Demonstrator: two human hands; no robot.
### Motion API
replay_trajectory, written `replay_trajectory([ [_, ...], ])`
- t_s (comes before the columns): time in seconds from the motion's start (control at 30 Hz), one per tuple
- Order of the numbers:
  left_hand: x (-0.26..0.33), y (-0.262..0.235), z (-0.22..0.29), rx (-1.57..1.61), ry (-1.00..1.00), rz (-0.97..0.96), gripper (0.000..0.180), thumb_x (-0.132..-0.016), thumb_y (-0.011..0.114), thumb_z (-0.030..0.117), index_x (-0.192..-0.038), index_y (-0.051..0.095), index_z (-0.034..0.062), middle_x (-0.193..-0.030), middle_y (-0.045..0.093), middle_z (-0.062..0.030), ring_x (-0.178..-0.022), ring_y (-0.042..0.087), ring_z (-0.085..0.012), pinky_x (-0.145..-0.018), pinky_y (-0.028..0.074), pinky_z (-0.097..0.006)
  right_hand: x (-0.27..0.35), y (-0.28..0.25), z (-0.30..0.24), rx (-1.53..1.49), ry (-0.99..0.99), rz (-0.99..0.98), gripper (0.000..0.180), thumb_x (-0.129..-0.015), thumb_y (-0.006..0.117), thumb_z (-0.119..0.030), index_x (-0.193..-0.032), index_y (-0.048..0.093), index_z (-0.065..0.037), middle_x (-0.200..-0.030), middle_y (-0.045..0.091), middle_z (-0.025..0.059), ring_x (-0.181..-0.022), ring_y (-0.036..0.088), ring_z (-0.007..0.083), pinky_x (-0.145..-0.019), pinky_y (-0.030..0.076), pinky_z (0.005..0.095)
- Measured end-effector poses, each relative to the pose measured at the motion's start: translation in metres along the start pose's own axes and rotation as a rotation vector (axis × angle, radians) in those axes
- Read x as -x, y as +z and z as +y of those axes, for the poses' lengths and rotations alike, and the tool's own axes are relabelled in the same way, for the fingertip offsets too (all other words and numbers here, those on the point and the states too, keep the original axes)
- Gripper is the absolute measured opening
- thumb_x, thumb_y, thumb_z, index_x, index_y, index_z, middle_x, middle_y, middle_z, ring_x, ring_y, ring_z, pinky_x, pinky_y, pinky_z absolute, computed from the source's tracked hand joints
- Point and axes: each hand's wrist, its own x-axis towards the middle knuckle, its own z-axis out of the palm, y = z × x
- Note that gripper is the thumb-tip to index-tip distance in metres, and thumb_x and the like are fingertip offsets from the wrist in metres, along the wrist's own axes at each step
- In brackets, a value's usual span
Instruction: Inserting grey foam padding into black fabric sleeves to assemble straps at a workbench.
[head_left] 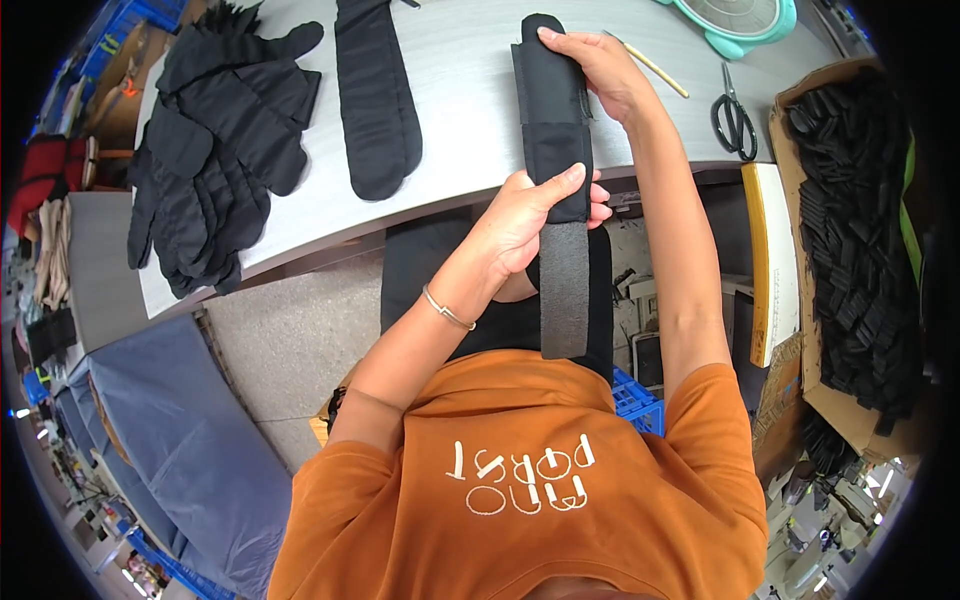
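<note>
A long black fabric strap (556, 150) with a rounded far end is stretched between my two hands over the table's near edge. My left hand (528, 215) grips it lower down, thumb on top and fingers curled underneath. A thin, rougher dark tail of the strap hangs below that hand, over my lap. At the far end my right hand (603, 68) pinches the strap, its thumb resting near the rounded tip and its other fingers partly hidden. To the left, long rounded black fabric pieces (378, 110) lie flat on the table, beside a heap of similar black pieces (225, 150).
Black-handled scissors (735, 120) and a thin wooden stick (655, 70) lie on the grey-white table (455, 110) at right. A teal-rimmed round fan (742, 18) stands behind them. An open cardboard box (790, 115) full of black strips stands far right. Blue-grey cloth (185, 430) covers something at lower left.
</note>
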Motion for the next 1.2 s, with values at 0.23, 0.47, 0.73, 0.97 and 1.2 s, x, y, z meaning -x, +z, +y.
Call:
replay_trajectory([
  [0.23, 0.004, -0.001, -0.012, 0.008, -0.002, -0.005, 0.033, -0.095, 0.069, 0.025, -0.110, 0.062, -0.0025, -0.089, 0.067, -0.0082, -0.077, 0.067, -0.0160, -0.071, 0.057, -0.029, -0.017, 0.010, 0.028, -0.153, 0.041, 0.106, 0.026, -0.085, 0.076, -0.022, -0.088, 0.072, 0.003, -0.077, 0.069, 0.0074, -0.063, 0.064, 0.0136, -0.058, 0.051, 0.0277],
  [0.47, 0.025, -0.001, -0.038, 0.003, -0.044, -0.017, 0.036, -0.097, 0.066, 0.028, -0.115, 0.060, -0.0020, -0.096, 0.069, -0.0114, -0.092, 0.069, -0.0211, -0.086, 0.056, -0.034, -0.019, 0.011, 0.040, -0.026, -0.045, 0.188, 0.028, -0.087, 0.075, -0.025, -0.085, 0.071, 0.002, -0.072, 0.067, 0.0047, -0.059, 0.061, 0.0115, -0.053, 0.051, 0.0275],
  [0.73, 0.004, -0.004, -0.022, 0.030, -0.029, 0.010, 0.036, -0.097, 0.065, 0.027, -0.116, 0.059, -0.0030, -0.102, 0.068, -0.0125, -0.091, 0.070, -0.0231, -0.085, 0.058, -0.037, -0.031, 0.007, 0.055, 0.035, -0.090, 0.184, 0.032, -0.091, 0.071, -0.032, -0.084, 0.068, -0.001, -0.071, 0.063, 0.0003, -0.057, 0.055, 0.0070, -0.051, 0.046, 0.0248],
  [0.97, 0.050, -0.001, -0.048, -0.003, -0.074, 0.014, 0.034, -0.099, 0.062, 0.025, -0.118, 0.058, -0.0023, -0.091, 0.067, -0.0068, -0.083, 0.068, -0.0193, -0.090, 0.056, -0.037, -0.029, 0.010, 0.058, 0.141, -0.140, 0.291, 0.033, -0.091, 0.071, -0.032, -0.081, 0.069, -0.001, -0.071, 0.064, -0.0005, -0.058, 0.055, 0.0070, -0.052, 0.046, 0.0254],
  [1.2, 0.026, -0.012, -0.036, 0.533, -0.065, -0.155, 0.091, -0.095, 0.033, 0.069, -0.140, 0.041, -0.0102, -0.138, 0.051, -0.0251, -0.121, 0.059, -0.0324, -0.099, 0.053, -0.046, -0.027, 0.009, 0.050, 0.055, -0.016, 0.266, 0.035, -0.093, 0.065, -0.033, -0.085, 0.069, 0.001, -0.075, 0.065, 0.0126, -0.068, 0.060, 0.0250, -0.062, 0.048, 0.0380],
])
